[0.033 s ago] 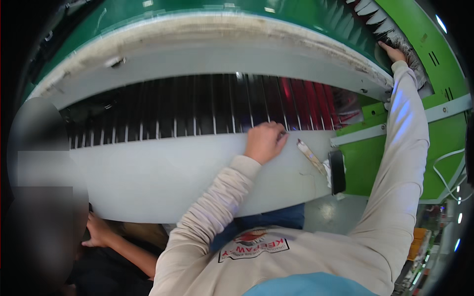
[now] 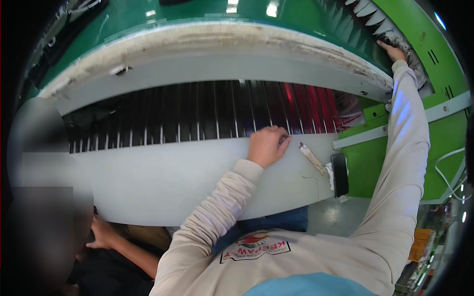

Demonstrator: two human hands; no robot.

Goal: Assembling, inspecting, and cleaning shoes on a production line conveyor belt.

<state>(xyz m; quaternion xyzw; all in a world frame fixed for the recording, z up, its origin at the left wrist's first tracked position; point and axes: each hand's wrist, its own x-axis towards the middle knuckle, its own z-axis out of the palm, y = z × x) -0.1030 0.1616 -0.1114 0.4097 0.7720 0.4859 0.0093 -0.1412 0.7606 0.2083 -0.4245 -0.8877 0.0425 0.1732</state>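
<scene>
My left hand (image 2: 268, 146) rests on the white ledge (image 2: 163, 182), close to the edge of the dark slatted conveyor (image 2: 187, 113). Its fingers are curled in, and whatever they may hold is hidden. Up at the far right, my right hand (image 2: 392, 51) reaches to an opening in the green machine (image 2: 412, 29). The thumb side shows there, while most of its fingers are out of sight. Against this hand lies a row of white, pointed, feather-like pieces (image 2: 368, 11), with a dark and grey tuft (image 2: 402, 44) beside the wrist.
A pen-like tan stick (image 2: 313, 159) and a dark flat phone-like object (image 2: 339, 175) lie on the ledge's right end. Beyond the conveyor curves a worn pale rim (image 2: 197, 37). Another person's hand (image 2: 102, 233) is at lower left. A white cable (image 2: 444, 180) hangs at right.
The view has shifted slightly, so the conveyor and ledge sit a little lower and further right. Both my hands keep their places and poses.
</scene>
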